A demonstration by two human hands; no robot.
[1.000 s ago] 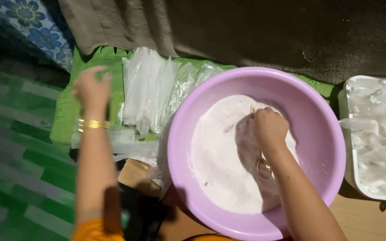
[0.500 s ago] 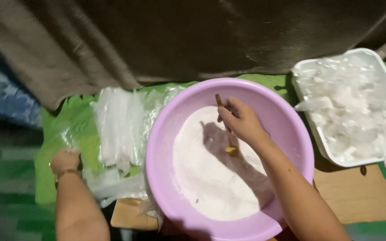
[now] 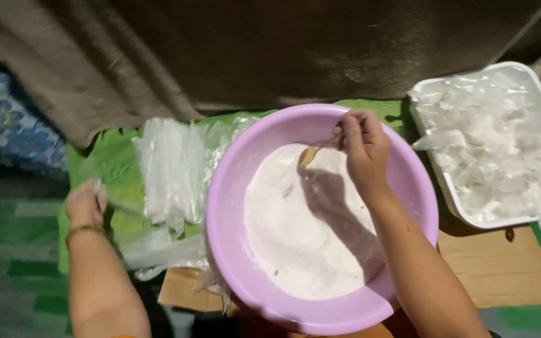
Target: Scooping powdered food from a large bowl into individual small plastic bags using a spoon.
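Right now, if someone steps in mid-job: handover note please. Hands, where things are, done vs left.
Right hand: over the purple basin, pinching a small spoon whose bowl sits just above the white powder.
Left hand: at the left edge of the green cloth, gripping a clear plastic bag; blurred, so the hold is unclear.
Stack of empty clear bags lies between left hand and basin.
White tray on the right is piled with filled bags.
Done: many bags filled, in the tray.
Left: basin holds plenty of powder, empty bags remain.

One pink basin (image 3: 233, 250), one white tray (image 3: 452, 200), one spoon (image 3: 311, 153)
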